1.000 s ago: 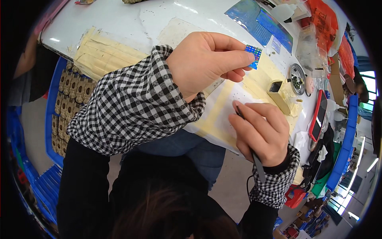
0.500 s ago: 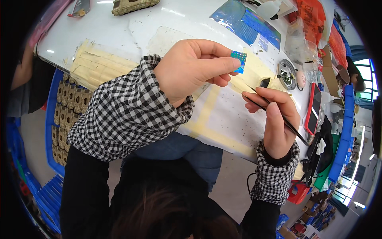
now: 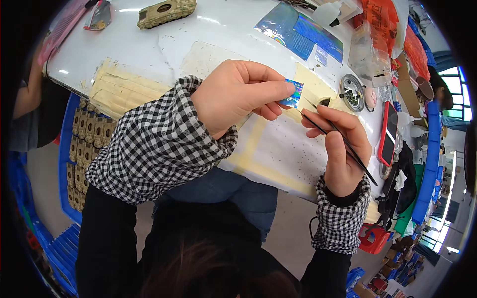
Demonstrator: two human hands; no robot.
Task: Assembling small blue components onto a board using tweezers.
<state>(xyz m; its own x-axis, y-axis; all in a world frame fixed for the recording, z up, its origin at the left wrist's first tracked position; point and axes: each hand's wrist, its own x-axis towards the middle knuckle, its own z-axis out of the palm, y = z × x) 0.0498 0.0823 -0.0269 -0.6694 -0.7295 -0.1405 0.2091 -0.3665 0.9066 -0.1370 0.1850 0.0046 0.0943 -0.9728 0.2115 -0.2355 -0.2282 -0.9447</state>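
My left hand [image 3: 243,92] pinches a small shiny blue holographic sheet [image 3: 296,93] between thumb and forefinger, above the table. To its right, my right hand [image 3: 343,146] is closed around black tweezers [image 3: 363,165]. The tweezers' points are just below and right of the sheet, apart from it as far as I can see. Below both hands lies white paper [image 3: 278,149] sprinkled with tiny dark specks and edged with yellowish tape. A round metal dish [image 3: 352,93] holding small dark bits sits beyond my right hand.
A camouflage-patterned model hull [image 3: 166,12] sits at the far left. A blue crate [image 3: 64,169] of similar hulls stands beside the table. Larger blue holographic sheets [image 3: 285,30] lie farther back. A red-cased phone [image 3: 389,134] is at the right. Another person's arm [image 3: 31,94] shows at the left edge.
My left hand has come lower and nearer to me, bringing the blue sheet closer to the tweezers' points. The sheet has tilted slightly. My right hand keeps its hold on the tweezers.
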